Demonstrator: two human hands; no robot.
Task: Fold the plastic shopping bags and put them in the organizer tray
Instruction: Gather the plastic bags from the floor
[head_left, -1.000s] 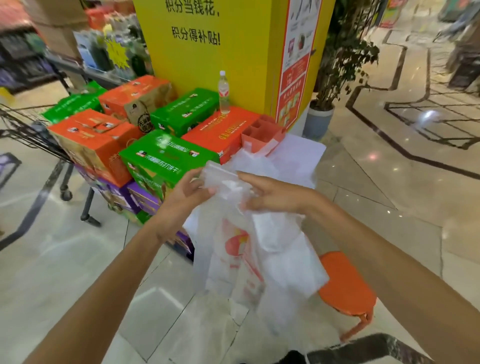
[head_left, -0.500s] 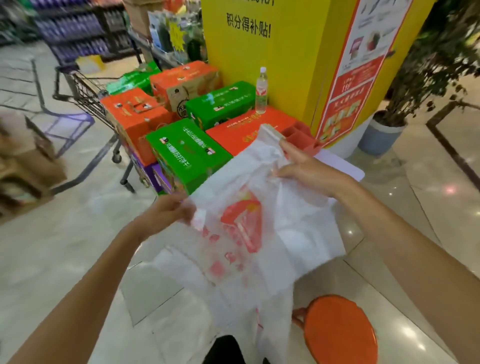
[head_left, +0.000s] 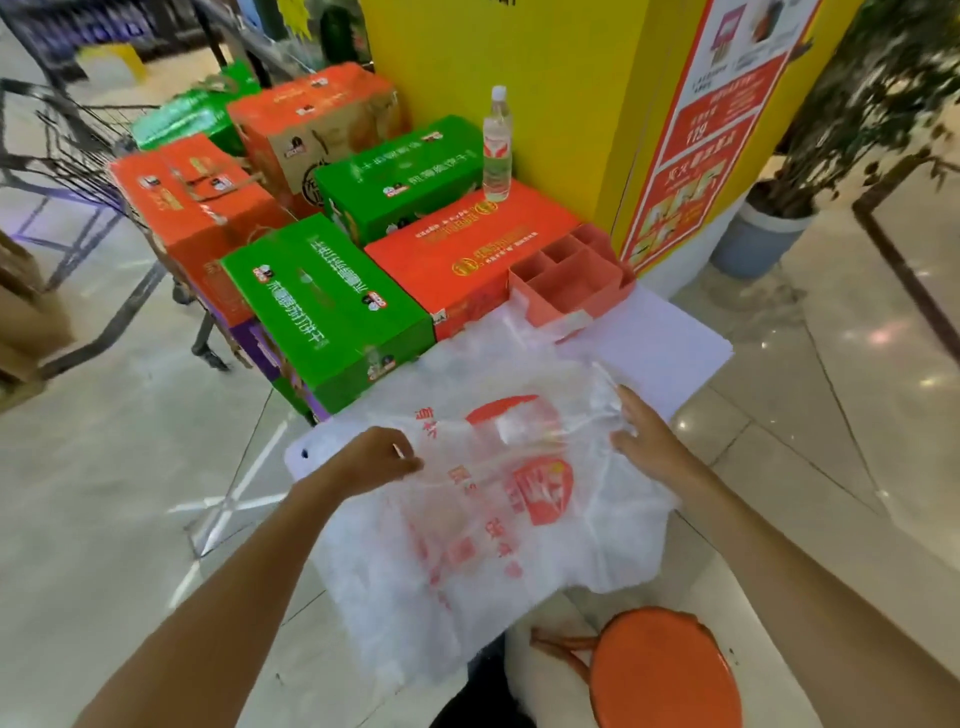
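Head view
Bag: the plastic shopping bag (head_left: 498, 499) is lying spread on the white table (head_left: 670, 343).
Left hand (head_left: 376, 460): is pinching the bag's left edge.
Right hand (head_left: 641, 439): is pressing flat, fingers straight, on its right side.
Organizer tray (head_left: 571, 278): is sitting just beyond the bag.

Bright, soft — floor glare, edge blur
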